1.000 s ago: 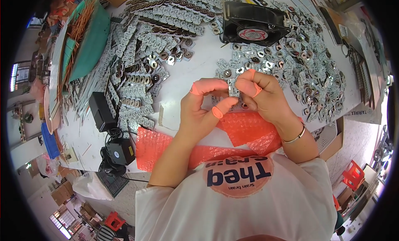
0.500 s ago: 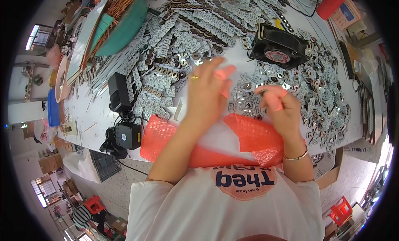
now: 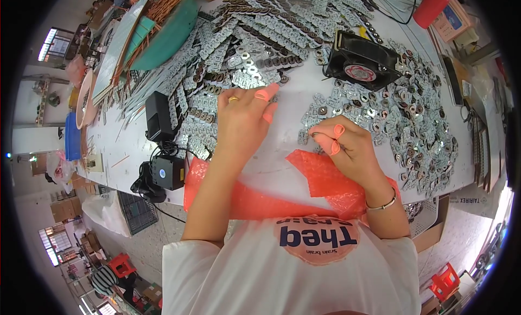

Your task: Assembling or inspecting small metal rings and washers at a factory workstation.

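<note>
My left hand rests at the near edge of a heap of silvery strips, many lined with round brown pieces. Its forefinger and thumb are apart, and nothing shows between them. Pinkish finger covers sit on both, and a ring is on another finger. My right hand is closed in a pinch, thumb against forefinger, both wearing similar covers. Whatever it pinches is too small to make out. Just beyond it lies a pile of loose small metal pieces with round discs. Red bubble wrap lies beneath my right hand and forearms.
A black fan stands behind the loose pieces. Left of the strips are a green basin holding thin brown sticks, a black box-shaped device and a black adapter with cables. A red cylinder stands far right.
My left hand has moved left and slightly nearer, its fingers onto the strips' edge. My right hand has come nearer and a little left, its thumb and forefinger now pressed together.
</note>
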A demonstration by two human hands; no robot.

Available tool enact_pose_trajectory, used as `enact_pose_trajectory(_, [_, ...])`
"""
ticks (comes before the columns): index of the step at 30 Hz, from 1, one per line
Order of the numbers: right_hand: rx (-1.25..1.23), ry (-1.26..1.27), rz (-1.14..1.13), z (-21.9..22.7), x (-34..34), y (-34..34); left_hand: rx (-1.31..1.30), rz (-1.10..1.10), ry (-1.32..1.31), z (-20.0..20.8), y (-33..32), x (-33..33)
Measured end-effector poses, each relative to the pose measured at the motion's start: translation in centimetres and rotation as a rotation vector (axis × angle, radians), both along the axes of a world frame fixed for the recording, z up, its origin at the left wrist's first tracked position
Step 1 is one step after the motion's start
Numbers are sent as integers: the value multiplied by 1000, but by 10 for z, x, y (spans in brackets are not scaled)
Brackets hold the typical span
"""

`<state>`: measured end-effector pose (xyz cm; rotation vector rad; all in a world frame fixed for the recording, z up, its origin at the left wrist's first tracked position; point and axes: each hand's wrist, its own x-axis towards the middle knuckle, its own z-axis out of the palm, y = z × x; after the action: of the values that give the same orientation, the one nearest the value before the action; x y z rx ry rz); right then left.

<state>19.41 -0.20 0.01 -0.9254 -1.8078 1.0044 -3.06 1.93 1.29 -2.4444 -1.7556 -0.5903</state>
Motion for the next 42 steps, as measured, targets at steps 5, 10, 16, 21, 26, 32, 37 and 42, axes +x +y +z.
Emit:
enact_pose_trajectory(5, [1,-32,21,0,2,1,-124,-128,-102,21,4,-12])
enact_pose_trajectory(10, [-41,-109,-1,7,2,0,-83,-182,142,9,10,-17])
enact_pose_trajectory(16, [-293,140,-181,2,7,3,-154,-278,-145,28,-1,10])
enact_pose_trajectory(21, [-409,297,-208,11,17,6,-474,-212,-836,23,-13,39])
enact_pose_trajectory(26, [-403,322,-214,6,21,8,-500,-243,-938,4,-14,44])
enact_pose_trajectory(32, [-466,139,-16,12,30,13,-426,-334,-795,1,-12,36])
enact_pose_trajectory(37, [-437,10,66,8,26,13,-549,-350,-600,0,-13,28])
enact_pose_trajectory(42, [-437,-27,142,10,25,8,-781,-387,-887,-12,-14,30])
